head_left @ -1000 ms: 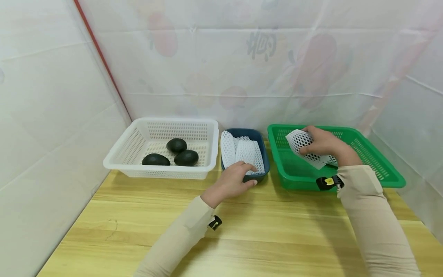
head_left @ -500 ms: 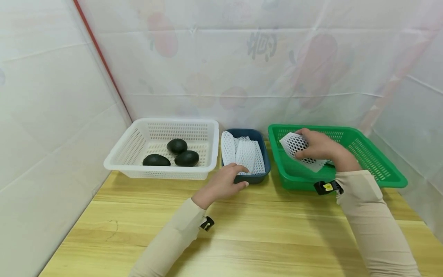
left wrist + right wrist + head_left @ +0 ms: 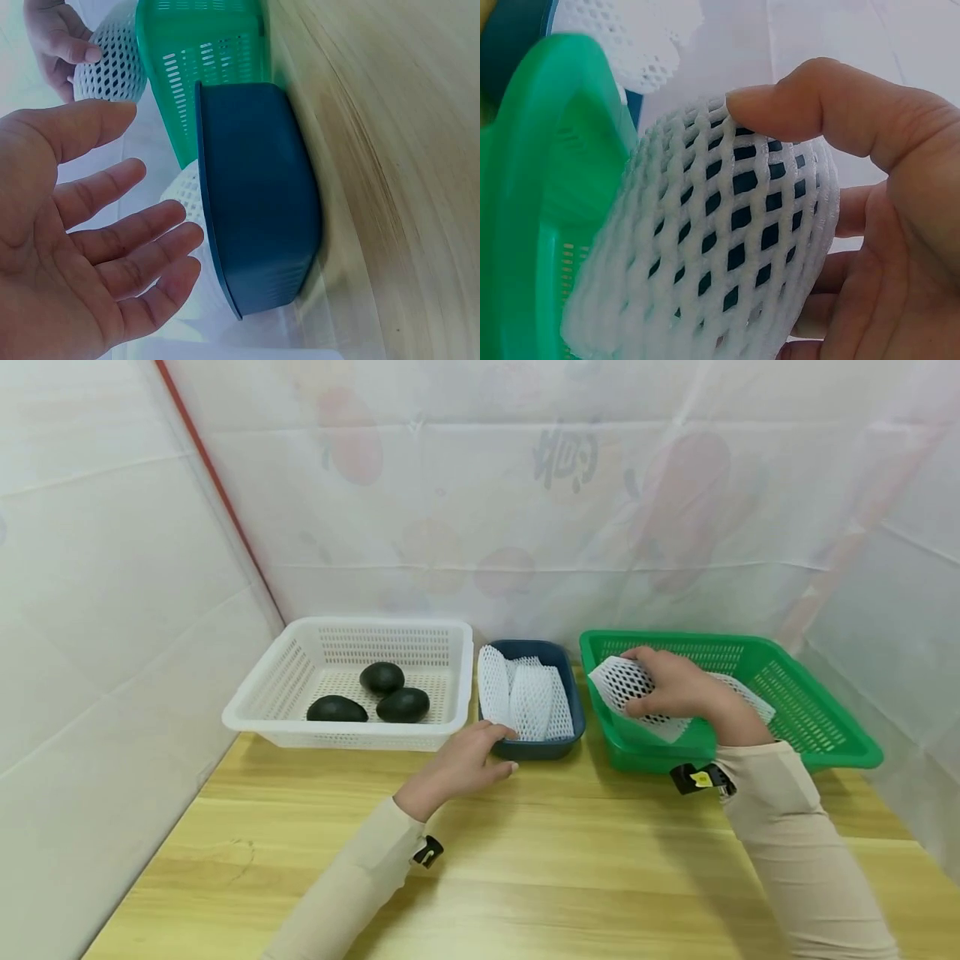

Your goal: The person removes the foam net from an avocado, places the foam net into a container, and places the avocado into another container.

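Standing at left: we see a white basket (image 3: 352, 737) with slotted walls on the wooden counter (image 3: 525, 877).
Dark fruits: we count three smooth, egg-shaped dark fruits (image 3: 402, 705) on the white basket's floor, one farther back and two nearer us.
Left grip: we find the left grip (image 3: 461, 764) wide open with nothing in it, fingers spread and slightly bent, at the near left edge of the blue bin; whether a fingertip touches the rim we cannot tell.
Blue bin: between the two baskets, our blue bin (image 3: 543, 750) carries several flattened white sleeves (image 3: 532, 702), the leftmost leaning on its left rim.
Right grip: our right grip (image 3: 671, 689) is closed round a plump foam net (image 3: 626, 685), thumb on the near side, with something dark showing through the mesh; we see it over the left part of the green basket (image 3: 630, 758).
Green basket: at right, we notice another white net (image 3: 753, 693) inside, partly hidden by the right grip.
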